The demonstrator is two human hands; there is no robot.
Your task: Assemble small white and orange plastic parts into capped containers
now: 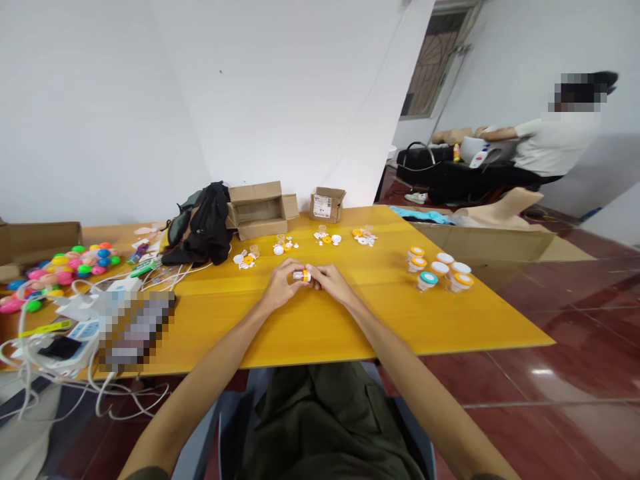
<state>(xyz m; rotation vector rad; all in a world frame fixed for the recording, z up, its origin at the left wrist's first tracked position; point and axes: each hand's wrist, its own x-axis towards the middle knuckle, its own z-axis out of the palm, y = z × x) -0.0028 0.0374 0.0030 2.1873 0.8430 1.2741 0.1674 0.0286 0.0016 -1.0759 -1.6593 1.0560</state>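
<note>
A small clear plastic jar with an orange lid lies sideways between my two hands, above the middle of the table. My left hand is wrapped round its clear end. The fingers of my right hand close on the orange-lidded end. Small white pieces seem to show through the jar's wall, too small to make out. Beyond my hands, little groups of loose parts lie on the table, each with white pieces, an orange ring and a clear cup.
Several lidded jars stand at the right of the yellow table. Cardboard boxes and a black backpack line the back. Cables, a power strip, a phone and colourful balls crowd the left. A person sits at far right.
</note>
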